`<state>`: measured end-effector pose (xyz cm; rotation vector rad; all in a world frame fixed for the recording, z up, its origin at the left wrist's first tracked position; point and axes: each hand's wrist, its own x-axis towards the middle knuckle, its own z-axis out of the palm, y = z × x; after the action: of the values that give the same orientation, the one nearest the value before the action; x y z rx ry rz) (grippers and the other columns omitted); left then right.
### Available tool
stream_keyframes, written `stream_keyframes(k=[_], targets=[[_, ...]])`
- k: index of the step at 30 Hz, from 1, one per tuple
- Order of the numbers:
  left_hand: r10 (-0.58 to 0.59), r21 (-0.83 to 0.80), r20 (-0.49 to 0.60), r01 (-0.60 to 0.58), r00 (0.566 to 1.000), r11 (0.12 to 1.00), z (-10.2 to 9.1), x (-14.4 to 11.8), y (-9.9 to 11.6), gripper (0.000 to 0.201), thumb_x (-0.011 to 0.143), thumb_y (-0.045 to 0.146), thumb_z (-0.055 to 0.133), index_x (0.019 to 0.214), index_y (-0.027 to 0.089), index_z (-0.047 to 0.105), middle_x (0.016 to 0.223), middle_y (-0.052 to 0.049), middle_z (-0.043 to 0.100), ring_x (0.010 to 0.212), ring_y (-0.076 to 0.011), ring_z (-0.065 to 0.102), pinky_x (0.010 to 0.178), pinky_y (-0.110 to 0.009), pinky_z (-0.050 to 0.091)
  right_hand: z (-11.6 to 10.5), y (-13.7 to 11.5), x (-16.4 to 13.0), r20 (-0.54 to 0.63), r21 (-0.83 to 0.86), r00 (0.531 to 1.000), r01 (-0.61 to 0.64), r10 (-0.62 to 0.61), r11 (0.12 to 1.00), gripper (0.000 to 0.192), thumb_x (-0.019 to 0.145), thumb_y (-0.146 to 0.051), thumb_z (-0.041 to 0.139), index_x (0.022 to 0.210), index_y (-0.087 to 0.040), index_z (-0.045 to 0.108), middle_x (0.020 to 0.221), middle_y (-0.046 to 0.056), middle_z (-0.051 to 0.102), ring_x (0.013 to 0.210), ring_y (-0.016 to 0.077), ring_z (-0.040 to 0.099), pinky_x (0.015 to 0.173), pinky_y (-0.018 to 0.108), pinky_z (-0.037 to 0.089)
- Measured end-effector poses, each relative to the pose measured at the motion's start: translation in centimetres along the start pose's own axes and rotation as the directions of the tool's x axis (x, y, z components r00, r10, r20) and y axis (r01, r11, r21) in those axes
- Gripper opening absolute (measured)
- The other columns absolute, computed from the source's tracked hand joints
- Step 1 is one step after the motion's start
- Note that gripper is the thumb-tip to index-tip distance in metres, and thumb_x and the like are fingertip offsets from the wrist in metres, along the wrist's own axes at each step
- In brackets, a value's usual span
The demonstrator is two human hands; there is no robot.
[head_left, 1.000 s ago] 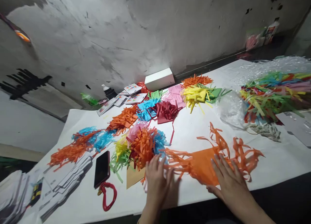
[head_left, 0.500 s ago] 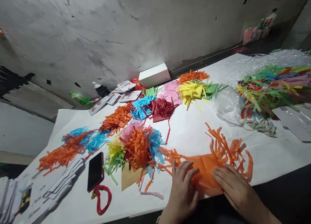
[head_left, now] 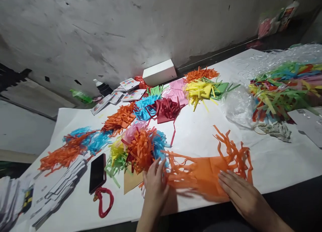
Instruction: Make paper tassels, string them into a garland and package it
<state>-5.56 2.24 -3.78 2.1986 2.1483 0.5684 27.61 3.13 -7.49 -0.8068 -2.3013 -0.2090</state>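
Observation:
A sheet of orange tissue paper (head_left: 207,171) with cut fringes at both ends lies spread on the white-covered table. My right hand (head_left: 243,195) rests flat on its right part, fingers stretched out. At the left fringe, slightly raised, is my left hand (head_left: 155,181); its fingers are stretched and apart, with nothing visible in them. Just beyond that hand sits a pile of fringed tissue tassels (head_left: 142,148) in orange, blue, pink, yellow and green, over a tan card (head_left: 130,180) partly hidden by them.
Farther back lie dark red (head_left: 166,111), yellow (head_left: 198,91) and pink (head_left: 176,89) fringed papers, with a white box (head_left: 159,72) behind. To the left are a phone (head_left: 97,173), a red cord loop (head_left: 107,205) and folded white packets (head_left: 60,188). Clear plastic (head_left: 237,106) lies at right.
My left hand has moved left off the middle of the orange tissue paper towards the tassel pile. The sheet now lies flatter and wider. My right hand stays on it.

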Motion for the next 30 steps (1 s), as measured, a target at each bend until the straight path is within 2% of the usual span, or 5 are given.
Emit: stream_keyframes(k=[4,7,12,20,30], targets=[[0.351,-0.008,0.084,-0.352,0.933,0.936,-0.2,-2.3,3.2,0.064,0.084,0.012,0.062,0.145,0.025,0.048,0.160,-0.016,0.039,0.152,-0.0395,0.023,0.117,-0.068,0.025,0.1,-0.1,0.7,-0.022,0.044,0.999,-0.028,0.029,0.999,0.040,0.090,0.004,0.043,0.112,-0.008,0.073,0.119,0.011,0.075,0.122,0.0228,0.064,0.114,0.037,0.044],[0.542,-0.156,0.024,-0.532,0.840,0.832,2.2,-2.5,7.3,0.042,0.092,0.023,0.062,0.134,0.025,0.058,0.138,-0.009,0.064,0.138,-0.0298,0.049,0.124,-0.057,0.017,0.4,-0.1,0.5,-0.035,0.106,0.999,-0.038,0.042,0.994,0.037,0.093,0.001,0.044,0.116,-0.008,0.072,0.119,0.013,0.075,0.125,0.0218,0.062,0.116,0.038,0.041],[0.412,-0.351,-0.131,-0.431,0.902,0.831,4.7,-1.6,9.1,0.025,0.104,0.017,0.040,0.100,0.023,0.064,0.093,0.000,0.078,0.086,-0.0165,0.069,0.101,-0.039,0.044,0.1,0.2,-0.2,0.011,0.179,0.994,-0.110,0.110,0.978,0.031,0.098,-0.007,0.047,0.120,-0.011,0.068,0.112,0.010,0.076,0.117,0.0228,0.064,0.111,0.042,0.041],[-0.014,0.014,0.388,0.010,0.921,1.000,2.8,1.8,9.3,0.023,0.097,0.017,0.049,0.081,0.020,0.066,0.077,-0.005,0.075,0.074,-0.0226,0.070,0.066,-0.032,0.046,2.1,0.5,3.4,-0.007,-0.026,0.908,-0.418,0.418,0.908,0.023,0.106,-0.021,0.046,0.109,-0.014,0.068,0.081,0.006,0.070,0.075,0.0200,0.063,0.083,0.039,0.042],[-0.155,0.169,0.445,0.088,0.882,0.982,2.7,4.4,11.0,0.018,0.097,0.021,0.053,0.087,0.017,0.068,0.079,-0.010,0.078,0.075,-0.0273,0.074,0.057,-0.031,0.032,3.1,2.0,4.5,0.061,-0.209,0.904,-0.402,0.423,0.891,0.027,0.105,-0.024,0.046,0.119,-0.010,0.064,0.087,0.011,0.070,0.081,0.0247,0.063,0.083,0.043,0.044]])
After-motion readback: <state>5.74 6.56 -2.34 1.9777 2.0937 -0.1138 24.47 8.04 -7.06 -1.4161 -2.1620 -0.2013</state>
